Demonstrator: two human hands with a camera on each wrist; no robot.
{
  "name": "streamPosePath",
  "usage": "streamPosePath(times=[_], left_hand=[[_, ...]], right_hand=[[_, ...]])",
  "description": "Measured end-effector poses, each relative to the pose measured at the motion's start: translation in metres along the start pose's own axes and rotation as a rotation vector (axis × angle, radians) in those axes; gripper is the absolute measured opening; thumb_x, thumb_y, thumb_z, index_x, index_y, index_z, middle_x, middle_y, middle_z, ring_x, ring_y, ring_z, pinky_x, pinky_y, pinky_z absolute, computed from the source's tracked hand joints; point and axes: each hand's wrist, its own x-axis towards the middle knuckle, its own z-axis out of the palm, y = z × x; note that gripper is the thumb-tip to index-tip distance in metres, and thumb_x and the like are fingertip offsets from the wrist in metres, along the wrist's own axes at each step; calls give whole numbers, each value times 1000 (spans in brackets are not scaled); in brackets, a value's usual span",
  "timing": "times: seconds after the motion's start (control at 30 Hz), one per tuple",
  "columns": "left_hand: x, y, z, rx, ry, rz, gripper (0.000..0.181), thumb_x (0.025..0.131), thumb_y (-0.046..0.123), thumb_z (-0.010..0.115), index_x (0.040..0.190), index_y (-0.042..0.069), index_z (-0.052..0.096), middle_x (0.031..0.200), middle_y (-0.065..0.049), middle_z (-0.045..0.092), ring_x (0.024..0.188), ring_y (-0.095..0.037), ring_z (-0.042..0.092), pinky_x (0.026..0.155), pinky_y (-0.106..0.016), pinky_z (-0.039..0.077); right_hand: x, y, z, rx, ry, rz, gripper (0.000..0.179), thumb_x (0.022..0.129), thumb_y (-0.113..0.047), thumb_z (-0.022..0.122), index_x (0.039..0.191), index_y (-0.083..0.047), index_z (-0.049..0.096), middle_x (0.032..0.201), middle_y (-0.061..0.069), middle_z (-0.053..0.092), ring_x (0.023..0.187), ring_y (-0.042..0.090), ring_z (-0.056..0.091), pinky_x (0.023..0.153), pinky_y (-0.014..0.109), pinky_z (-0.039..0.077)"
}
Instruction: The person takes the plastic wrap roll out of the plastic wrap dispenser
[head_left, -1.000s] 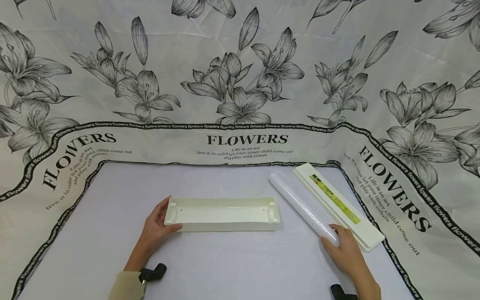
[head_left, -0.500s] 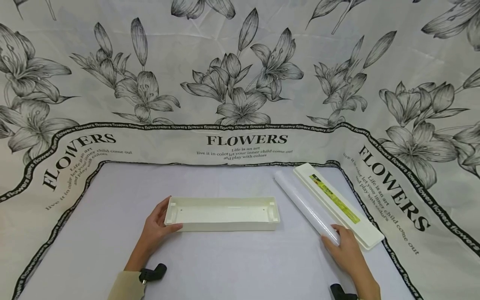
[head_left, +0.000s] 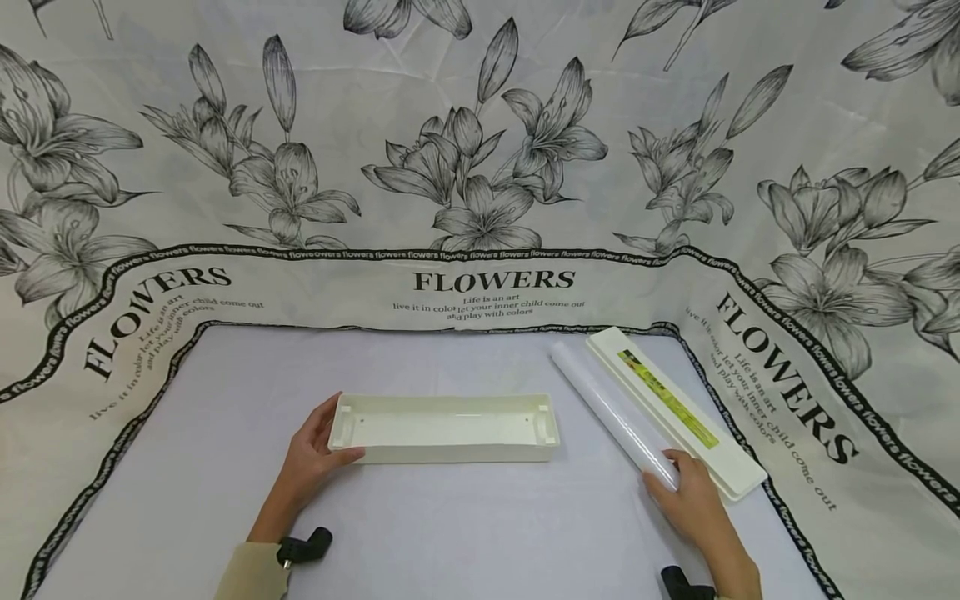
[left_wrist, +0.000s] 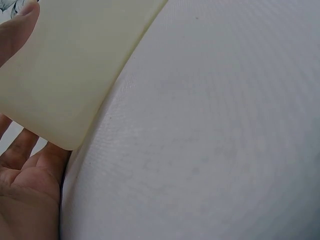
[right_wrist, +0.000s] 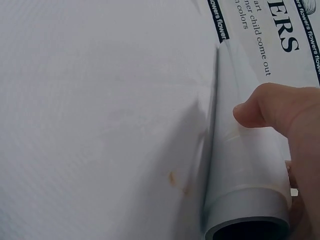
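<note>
At the middle of the head view a long, cream-white open box, like a cling film dispenser base, lies on the table. My left hand grips its left end, with the thumb on the near wall and the fingers round behind. The left wrist view shows the box's outer wall between thumb and fingers. On the right, my right hand holds the near end of a clear, shiny roll of cling film. In the right wrist view, the thumb lies along the roll, whose hollow core end faces the camera.
A long cream lid with a yellow-green label lies slanted just right of the roll, near the white table's right edge. Behind stands a floral cloth with black lettering.
The roll's far end has shifted slightly right, toward the lid, still in my right hand. My left hand and the box have stayed in place.
</note>
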Motion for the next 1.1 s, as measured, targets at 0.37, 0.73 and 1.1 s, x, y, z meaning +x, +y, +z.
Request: streamPosePath(times=[0.37,0.73,1.1], left_hand=[[-1,0,0,10,-3,-5,99,79,-2,85,160,3,28,161,-21,37,139,-7,45,103,-9,45],[-1,-2,-1,13,-3,-13,102,79,1,86,161,6,27,162,-20,36,135,3,46,103,-9,45],[-1,-2,-2,11,1,-14,101,79,0,86,161,7,28,162,-19,37,135,3,46,104,-9,45]], right_hand=[[3,-1,0,-40,0,12,73,96,-41,68,140,12,44,127,34,53,110,44,57,93,63,52],[3,-1,6,6,62,-63,65,96,-31,70,136,14,47,122,34,55,108,43,59,92,62,52],[1,-2,9,28,91,-71,64,97,-31,69,135,15,47,121,33,55,105,41,58,88,58,52]])
